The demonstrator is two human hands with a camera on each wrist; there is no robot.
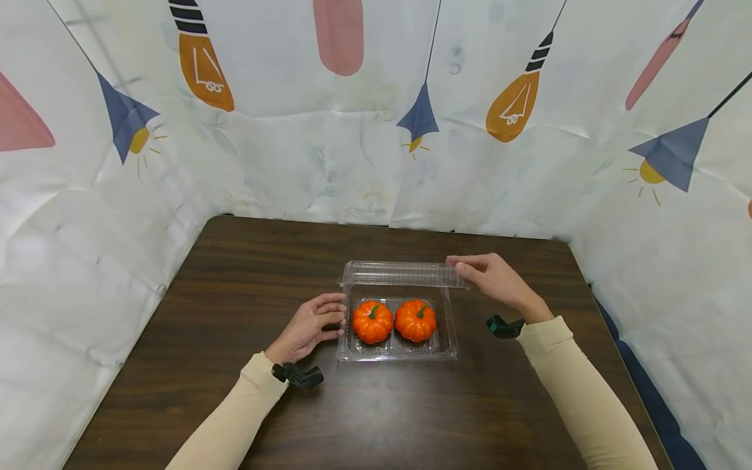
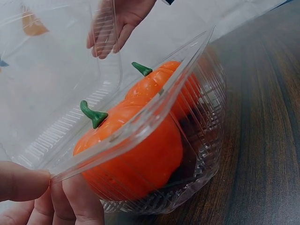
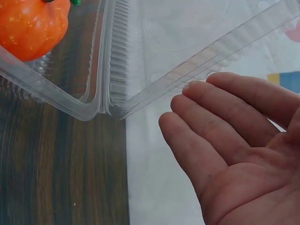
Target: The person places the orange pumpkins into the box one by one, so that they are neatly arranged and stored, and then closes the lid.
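Note:
A clear plastic clamshell box [image 1: 397, 357] lies on the table with its hinged lid [image 1: 402, 274] raised at the back. Inside sit two small orange pumpkins with green stems, the left pumpkin [image 1: 373, 324] beside the right pumpkin [image 1: 415, 322]. My left hand [image 1: 311, 326] is at the box's left side; in the left wrist view its thumb [image 2: 23, 182] and fingers pinch the rim. At the lid's right end is my right hand [image 1: 496, 279], its fingers nearly straight along the lid's edge [image 3: 206, 61]. Whether they press on it is hard to tell.
The dark wood-grain table [image 1: 252, 261] extends around the box on all sides. Behind it hangs a white cloth [image 1: 352, 170] printed with lamps and bulbs, which also covers both sides. A black camera strap sits on each wrist.

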